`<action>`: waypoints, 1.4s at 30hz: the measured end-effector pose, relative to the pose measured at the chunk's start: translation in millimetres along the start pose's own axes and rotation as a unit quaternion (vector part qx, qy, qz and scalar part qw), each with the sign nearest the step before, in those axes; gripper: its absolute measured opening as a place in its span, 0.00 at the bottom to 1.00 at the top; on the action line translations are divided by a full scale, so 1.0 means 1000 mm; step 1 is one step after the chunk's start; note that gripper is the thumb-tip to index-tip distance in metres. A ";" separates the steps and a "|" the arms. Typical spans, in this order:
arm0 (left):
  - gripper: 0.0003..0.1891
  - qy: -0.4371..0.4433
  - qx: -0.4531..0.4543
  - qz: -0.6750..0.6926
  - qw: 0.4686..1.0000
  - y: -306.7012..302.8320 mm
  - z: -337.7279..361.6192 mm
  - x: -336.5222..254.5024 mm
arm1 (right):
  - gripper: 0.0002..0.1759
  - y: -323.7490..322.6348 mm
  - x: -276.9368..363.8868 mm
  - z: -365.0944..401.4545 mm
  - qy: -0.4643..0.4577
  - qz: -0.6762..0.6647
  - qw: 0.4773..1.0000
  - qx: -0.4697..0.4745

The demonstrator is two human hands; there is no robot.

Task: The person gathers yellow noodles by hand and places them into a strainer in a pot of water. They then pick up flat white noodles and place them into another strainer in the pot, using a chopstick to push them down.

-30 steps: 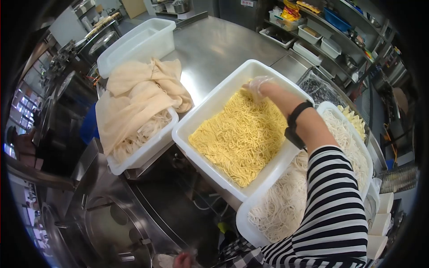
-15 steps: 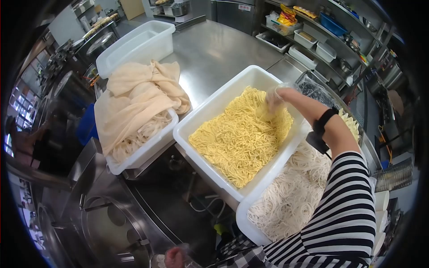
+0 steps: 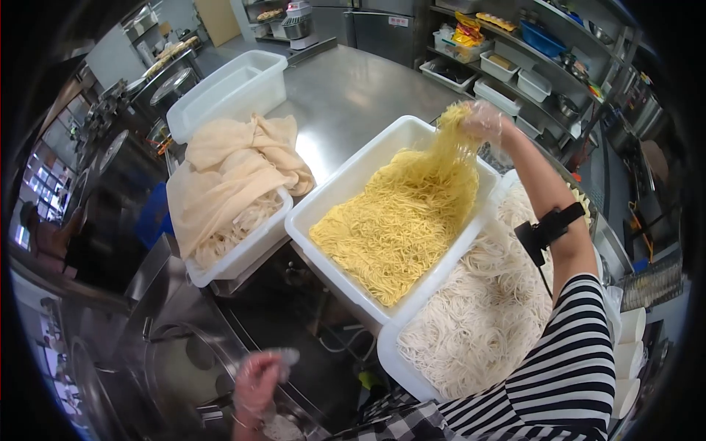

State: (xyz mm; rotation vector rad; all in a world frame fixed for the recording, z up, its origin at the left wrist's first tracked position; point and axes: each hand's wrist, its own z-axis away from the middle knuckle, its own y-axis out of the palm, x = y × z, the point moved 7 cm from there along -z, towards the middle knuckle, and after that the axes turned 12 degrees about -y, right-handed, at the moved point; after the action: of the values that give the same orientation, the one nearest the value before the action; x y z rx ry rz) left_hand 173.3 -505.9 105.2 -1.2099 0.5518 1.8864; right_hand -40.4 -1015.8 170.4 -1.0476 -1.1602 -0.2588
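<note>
My right hand (image 3: pixel 484 123), in a clear plastic glove, is closed around a bunch of yellow noodles (image 3: pixel 454 132). Strands trail from it down to the pile of yellow noodles (image 3: pixel 390 228) in a white tub (image 3: pixel 334 294). At the lower left, my left hand (image 3: pixel 257 382) is raised, also in a clear glove. Its fingers are loosely bent and apart, somewhat blurred, with no object visible in them. A loose glove tip sticks out past the fingers. Close below this hand is something whitish that I cannot make out.
White noodles (image 3: pixel 471 316) fill another tub beside my right arm. On the left, a beige cloth (image 3: pixel 228 173) partly covers a tub of wide pale noodles (image 3: pixel 239 231). Behind it stands a translucent bin (image 3: pixel 228 92) on the steel counter (image 3: pixel 360 81). A round cooking well (image 3: pixel 184 367) lies lower left.
My right hand has risen out of the tub, lifting a bunch of yellow noodles. My left hand has come up and to the left from the bottom edge.
</note>
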 end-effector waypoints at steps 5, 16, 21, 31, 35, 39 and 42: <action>0.16 0.149 0.104 -0.181 0.967 0.096 -0.071 -0.129 | 0.10 -0.039 0.071 0.019 -0.142 -0.019 0.989 -0.044; 0.33 0.347 0.307 -0.066 0.884 0.359 -0.236 -0.203 | 0.13 -0.032 0.107 0.033 -0.223 -0.103 0.969 0.023; 0.13 0.271 -0.024 -0.464 0.843 0.329 -0.304 -0.142 | 0.17 -0.019 0.029 0.010 -0.239 -0.324 0.915 0.026; 0.10 0.406 0.029 -0.373 0.834 0.293 -0.264 -0.156 | 0.20 0.094 -0.113 -0.005 -0.076 0.517 0.794 0.312; 0.14 0.411 0.035 -0.370 0.833 0.287 -0.260 -0.212 | 0.18 0.016 -0.053 -0.013 -0.124 0.298 0.941 0.100; 0.18 0.517 0.118 -0.320 0.785 0.313 -0.229 -0.273 | 0.20 -0.019 -0.013 0.006 -0.114 0.015 0.992 0.054; 0.22 0.600 0.136 -0.376 0.693 0.338 -0.196 -0.277 | 0.20 -0.033 0.016 0.017 -0.152 -0.112 0.982 -0.010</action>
State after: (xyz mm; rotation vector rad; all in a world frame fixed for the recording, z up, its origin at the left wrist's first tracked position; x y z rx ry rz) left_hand 63.2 -950.6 245.1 -1.9565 0.7643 0.1179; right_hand -65.7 -1014.9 201.7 -0.9964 -1.5593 -0.2951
